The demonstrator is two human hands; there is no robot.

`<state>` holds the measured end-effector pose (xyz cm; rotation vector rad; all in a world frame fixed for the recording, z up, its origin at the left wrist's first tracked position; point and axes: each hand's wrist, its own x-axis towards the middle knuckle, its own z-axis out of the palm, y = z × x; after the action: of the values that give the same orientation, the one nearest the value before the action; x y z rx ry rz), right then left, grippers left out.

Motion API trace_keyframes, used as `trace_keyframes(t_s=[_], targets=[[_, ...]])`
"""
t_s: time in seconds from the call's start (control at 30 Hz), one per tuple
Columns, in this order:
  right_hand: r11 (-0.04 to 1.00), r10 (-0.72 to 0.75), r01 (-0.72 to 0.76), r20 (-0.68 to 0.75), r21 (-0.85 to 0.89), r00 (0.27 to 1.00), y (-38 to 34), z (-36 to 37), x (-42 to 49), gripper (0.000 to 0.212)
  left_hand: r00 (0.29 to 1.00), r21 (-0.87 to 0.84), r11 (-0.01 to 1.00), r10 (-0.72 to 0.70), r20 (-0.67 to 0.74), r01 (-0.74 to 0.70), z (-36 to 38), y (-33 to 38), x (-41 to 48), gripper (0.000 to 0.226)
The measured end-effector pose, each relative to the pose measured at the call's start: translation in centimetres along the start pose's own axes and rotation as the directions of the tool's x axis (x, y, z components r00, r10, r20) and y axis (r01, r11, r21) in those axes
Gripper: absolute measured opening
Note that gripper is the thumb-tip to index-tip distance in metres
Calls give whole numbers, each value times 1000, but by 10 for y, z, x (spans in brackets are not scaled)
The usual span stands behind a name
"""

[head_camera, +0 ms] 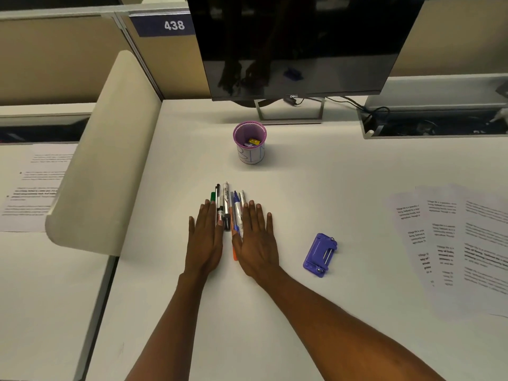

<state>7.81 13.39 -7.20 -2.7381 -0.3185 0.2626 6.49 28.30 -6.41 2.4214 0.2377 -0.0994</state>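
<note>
Several pens and markers (227,200) lie side by side on the white desk (316,188), pointing away from me. My left hand (204,237) lies flat with straight fingers against the left side of the bunch. My right hand (257,240) lies flat against the right side, so the pens sit squeezed between both hands. An orange pen (235,255) pokes out toward me between the palms. A purple mesh pen cup (249,141) stands upright beyond the pens, with small items at its bottom.
A purple hole punch (320,254) lies right of my right hand. Printed sheets (453,243) spread at the right edge. A dark monitor (297,45) on a stand sits at the back. A beige divider (101,160) bounds the left side.
</note>
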Motion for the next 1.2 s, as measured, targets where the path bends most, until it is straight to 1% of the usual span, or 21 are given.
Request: trace_keyframes(t_s=[0.13, 0.33, 0.43, 0.57, 0.63, 0.73, 0.83, 0.93, 1.1, 1.2], targets=[[999, -27, 26, -20, -25, 999, 5, -8, -5, 74, 997, -37, 998, -49, -56, 47, -1, 9, -5, 61], [997, -64, 63, -27, -54, 998, 12, -19, -14, 77, 988, 19, 997, -68, -135, 71, 0, 26, -22, 71], [995, -82, 79, -49, -63, 995, 18, -27, -19, 77, 989, 29, 997, -67, -131, 71, 3, 34, -32, 73], [993, -76, 66, -92, -102, 993, 33, -40, -30, 73, 989, 34, 999, -34, -144, 39, 13, 49, -41, 62], [994, -58, 47, -106, -103, 993, 43, -50, -35, 71, 989, 53, 999, -3, -147, 11, 20, 61, -44, 61], [992, -42, 20, -167, -128, 985, 62, -69, -47, 67, 984, 40, 998, 54, -173, -47, 31, 88, -45, 62], [992, -27, -4, -244, -125, 969, 86, -89, -62, 62, 977, 27, 993, 117, -177, -114, 47, 120, -47, 62], [993, 11, -45, -299, -108, 954, 120, -110, -75, 58, 980, -12, 989, 144, -140, -147, 67, 153, -47, 61], [987, 69, -122, -426, -100, 902, 198, -135, -108, 50, 978, -35, 980, 192, -84, -195, 106, 215, -52, 58], [978, 130, -190, -469, -83, 874, 249, -148, -130, 49, 972, -72, 971, 221, -80, -227, 132, 253, -63, 58]])
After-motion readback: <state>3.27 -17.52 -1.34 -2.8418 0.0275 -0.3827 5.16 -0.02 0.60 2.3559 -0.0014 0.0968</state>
